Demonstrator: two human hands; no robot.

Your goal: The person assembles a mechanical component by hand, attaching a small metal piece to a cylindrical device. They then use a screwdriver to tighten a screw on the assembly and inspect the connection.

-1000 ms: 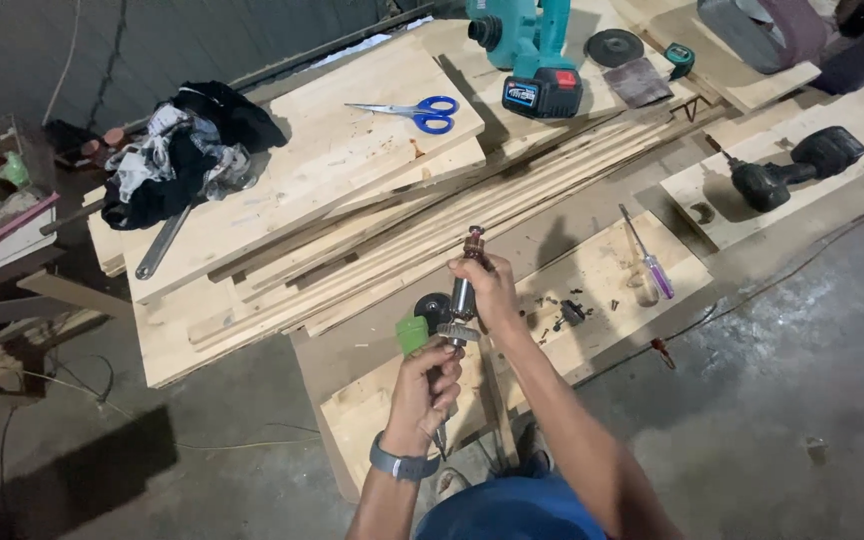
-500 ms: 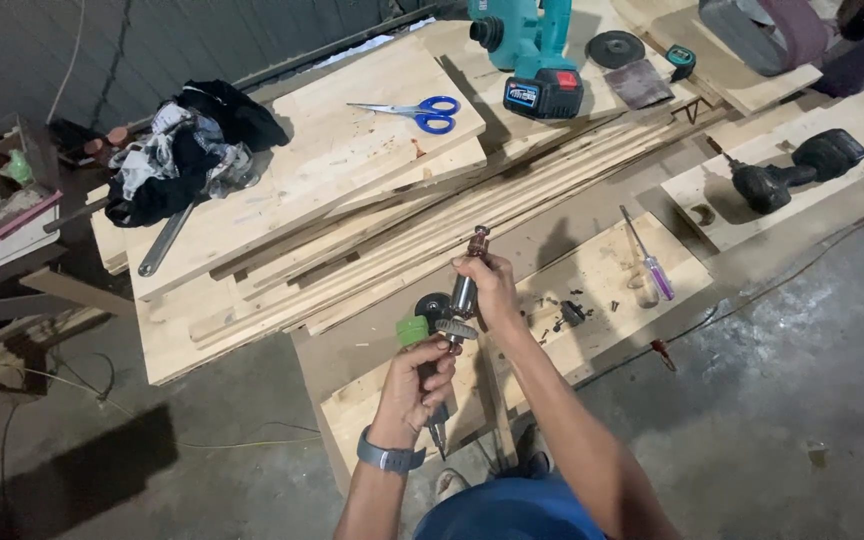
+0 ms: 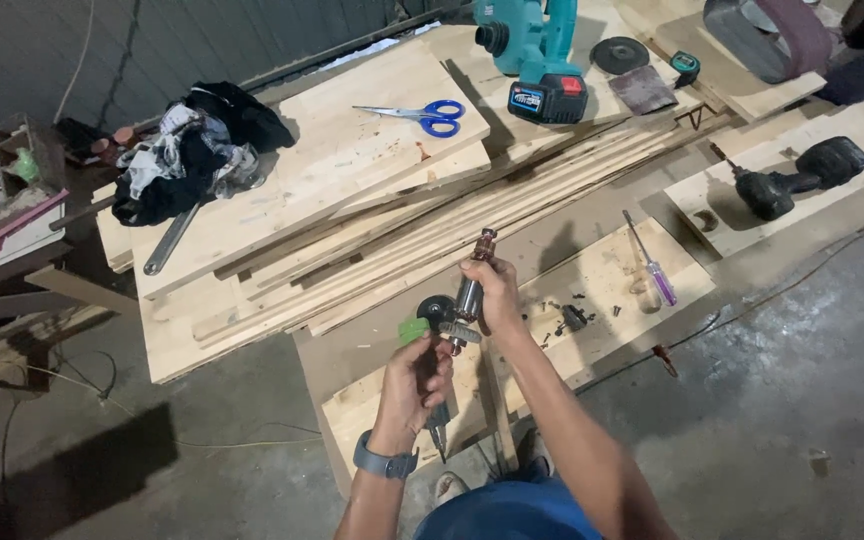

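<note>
Your left hand [image 3: 414, 378] is closed round a dark tool [image 3: 439, 415], tip pointing down; it's dropped a bit vs. half a sec ago. Just beyond, your right hand [image 3: 493, 292] grips the metal rotor [image 3: 471, 288] tight (shaft tilted up and away, same as before), held over the small board [image 3: 612, 275] w/ loose screws. Farther off, the purple screwdriver [image 3: 649, 270], then blue scissors [image 3: 429, 114] and teal power tool [image 3: 537, 45] haven't moved.

belt sander [image 3: 772, 30]: cut by top edge | small screws [image 3: 577, 318]: too small to tell
</note>
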